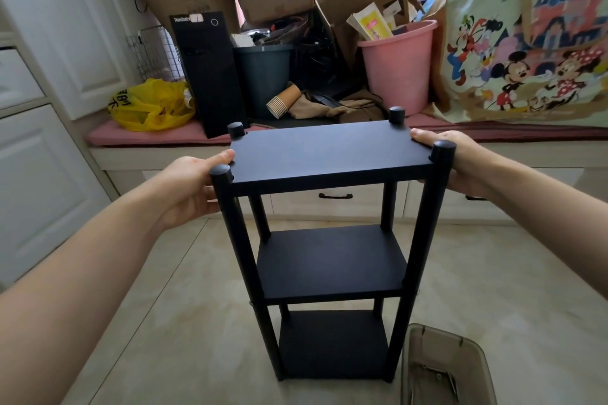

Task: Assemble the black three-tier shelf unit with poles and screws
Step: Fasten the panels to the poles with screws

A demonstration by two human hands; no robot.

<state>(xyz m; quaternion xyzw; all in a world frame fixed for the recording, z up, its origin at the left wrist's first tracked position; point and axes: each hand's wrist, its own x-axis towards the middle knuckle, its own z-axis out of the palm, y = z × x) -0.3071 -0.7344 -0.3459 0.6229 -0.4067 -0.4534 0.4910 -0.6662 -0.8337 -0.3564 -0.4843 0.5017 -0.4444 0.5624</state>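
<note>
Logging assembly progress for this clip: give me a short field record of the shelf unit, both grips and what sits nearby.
unit: black three-tier shelf unit, upright above the beige tiled floor
tiers: three boards fitted on four black round poles
pole tops: all four stand above the top board
left grip: holds top board's left edge, thumb on top
right grip: holds top board's right edge, thumb on top
nearby: translucent plastic bin beside the unit; pink plastic bucket behind

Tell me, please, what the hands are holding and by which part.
The black shelf unit, by its top shelf: the left hand grips its left end, the right hand its right end.
</note>
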